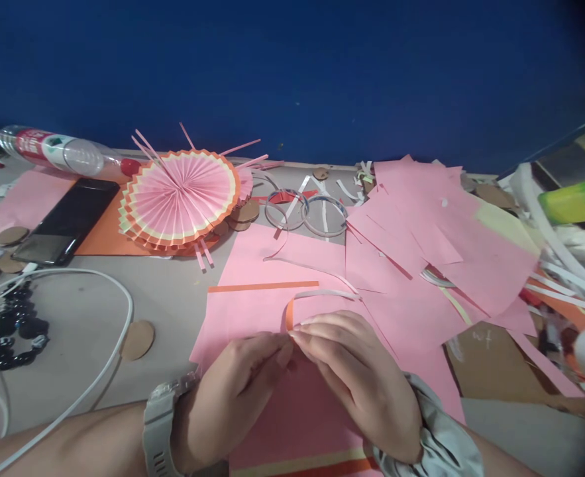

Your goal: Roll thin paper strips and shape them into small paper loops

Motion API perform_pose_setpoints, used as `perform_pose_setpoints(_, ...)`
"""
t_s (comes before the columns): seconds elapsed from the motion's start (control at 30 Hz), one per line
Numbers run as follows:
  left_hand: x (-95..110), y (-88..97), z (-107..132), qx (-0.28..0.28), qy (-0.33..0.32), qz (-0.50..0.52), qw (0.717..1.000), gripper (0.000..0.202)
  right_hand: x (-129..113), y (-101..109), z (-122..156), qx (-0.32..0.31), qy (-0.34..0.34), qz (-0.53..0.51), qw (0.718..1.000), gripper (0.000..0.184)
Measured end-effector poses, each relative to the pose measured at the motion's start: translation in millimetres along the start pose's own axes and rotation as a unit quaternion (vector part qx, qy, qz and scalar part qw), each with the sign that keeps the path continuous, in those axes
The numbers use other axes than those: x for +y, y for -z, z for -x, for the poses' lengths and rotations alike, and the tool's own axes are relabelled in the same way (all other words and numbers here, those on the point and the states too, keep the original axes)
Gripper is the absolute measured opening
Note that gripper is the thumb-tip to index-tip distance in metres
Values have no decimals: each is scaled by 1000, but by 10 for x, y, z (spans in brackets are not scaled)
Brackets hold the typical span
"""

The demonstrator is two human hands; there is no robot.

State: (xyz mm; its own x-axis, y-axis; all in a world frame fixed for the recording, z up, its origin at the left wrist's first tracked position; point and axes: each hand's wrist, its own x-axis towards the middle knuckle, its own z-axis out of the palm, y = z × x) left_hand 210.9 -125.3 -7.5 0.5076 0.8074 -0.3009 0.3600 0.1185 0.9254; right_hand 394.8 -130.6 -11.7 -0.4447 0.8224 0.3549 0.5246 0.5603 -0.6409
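Low in the middle, my left hand [242, 391] and my right hand [356, 377] meet fingertip to fingertip over the pink paper sheets [252, 265]. Both are closed in a pinch at the end of a narrow orange paper strip [289, 314], whose upper part stands up between them. A thin white strip [326, 293] runs from beside it, above my right hand, and curls away to the back; whether the two are joined I cannot tell. My fingers hide the orange strip's lower end. Another orange strip [262, 287] lies flat just beyond my hands.
Pleated paper rosettes [183, 199] are stacked at back left, near a phone [68, 222] and a plastic bottle [63, 149] on its side. Two tape rolls [324, 216] lie behind. A white cable [130, 311] loops at left around black beads [16, 324]. Paper scraps [560, 285] crowd the right.
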Motion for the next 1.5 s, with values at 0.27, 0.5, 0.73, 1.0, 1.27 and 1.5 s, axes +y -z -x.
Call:
perform_pose_setpoints(0.27,5,3,5,-10,-1,-3,1000,23,-6,0,-4,1,9,-6,1000,24)
perform_pose_setpoints(0.5,8,10,4,-6,0,-12,1000,24,-23,4,-19,11,7,-8,1000,28)
perform_pose_setpoints(0.73,11,0,10,-5,1,-14,1000,24,-23,2,-16,11,13,12,1000,26)
perform_pose_setpoints(1.0,8,7,3,-7,0,-21,1000,25,-15,-2,0,18,30,39,999,25)
perform_pose_setpoints(1.27,6,1,11,1,-6,-24,1000,22,-52,10,-42,32,18,32,999,24)
perform_pose_setpoints(1.5,17,7,12,-4,-1,-29,1000,22,-53,10,-50,36,29,47,998,25)
